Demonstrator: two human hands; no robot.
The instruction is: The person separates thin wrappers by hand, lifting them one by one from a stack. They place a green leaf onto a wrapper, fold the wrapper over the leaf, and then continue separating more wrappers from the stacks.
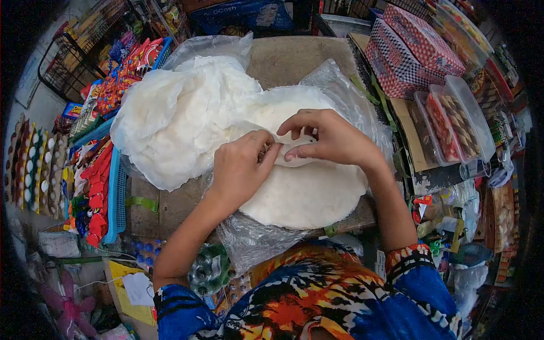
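Thin round white sheets [306, 195] lie stacked on clear plastic [249, 243] in front of me. My left hand [243, 164] is closed at the near side of a lifted sheet edge, thumb and fingers pinched on it. Just to its right, my right hand [326, 136] hovers over the stack with its thumb and fingers curved apart, holding nothing that I can see. A large loose heap of crumpled white sheets [175, 113] rests to the left of the stack, also on plastic.
Blue baskets [117, 195] of packaged snacks line the left side. On the right stand checkered boxes [408, 51] and clear plastic containers [453, 119]. The brown board [289, 54] under the sheets shows at its far side.
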